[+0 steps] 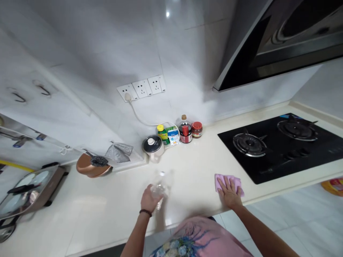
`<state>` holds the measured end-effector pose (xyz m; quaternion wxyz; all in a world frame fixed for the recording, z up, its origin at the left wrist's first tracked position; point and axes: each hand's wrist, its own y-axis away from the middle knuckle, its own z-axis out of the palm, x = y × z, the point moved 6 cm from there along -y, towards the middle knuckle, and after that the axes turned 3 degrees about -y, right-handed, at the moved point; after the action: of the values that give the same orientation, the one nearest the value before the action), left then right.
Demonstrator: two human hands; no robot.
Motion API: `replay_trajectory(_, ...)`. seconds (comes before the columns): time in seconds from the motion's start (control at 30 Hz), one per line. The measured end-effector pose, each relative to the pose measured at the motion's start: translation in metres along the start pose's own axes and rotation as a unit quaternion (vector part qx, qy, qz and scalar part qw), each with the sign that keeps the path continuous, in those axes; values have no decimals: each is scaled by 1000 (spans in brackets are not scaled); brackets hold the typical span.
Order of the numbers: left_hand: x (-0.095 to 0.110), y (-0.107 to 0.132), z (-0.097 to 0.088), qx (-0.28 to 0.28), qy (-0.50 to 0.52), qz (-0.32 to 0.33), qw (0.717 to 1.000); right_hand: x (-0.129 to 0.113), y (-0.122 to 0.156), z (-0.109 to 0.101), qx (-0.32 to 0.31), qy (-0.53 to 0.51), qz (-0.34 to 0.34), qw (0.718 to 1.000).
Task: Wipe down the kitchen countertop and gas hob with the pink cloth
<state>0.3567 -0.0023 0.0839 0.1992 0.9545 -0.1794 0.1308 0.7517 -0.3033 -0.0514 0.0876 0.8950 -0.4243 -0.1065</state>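
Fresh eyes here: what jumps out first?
Likely the black two-burner gas hob, set into the pale counter on the right. Next, the pink cloth under the spread right hand, just left of the hob's near corner. Then the clear object in the left hand, below picture centre, too blurred to name.

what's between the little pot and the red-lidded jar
In the head view, left to right: a green bottle with a yellow cap, a blue-and-white packet and a dark bottle; a white cord also loops through there.
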Motion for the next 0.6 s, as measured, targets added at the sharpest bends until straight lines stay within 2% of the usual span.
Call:
replay_trajectory(0.13,81,-1,18,-54,-96,33,993,-2,-6,-3,-6,-7,-12,1000)
replay_trajectory(0.2,108,-2,23,-72,-147,41,986,-2,-7,-4,-8,-5,-22,1000)
replay_trajectory(0.27,124,-2,23,-80,-178,44,980,-2,-7,-5,-7,-3,-27,1000)
replay_trajectory(0.37,122,2,18,-82,-186,30,979,0,-8,-5,-7,-6,-39,999)
replay_trajectory(0.5,94,13,9,-81,-165,-17,983,5,-17,-8,-9,-24,-51,998)
replay_trajectory(0.6,71,25,7,-75,-137,-50,986,15,-37,-16,-11,-47,-25,999)
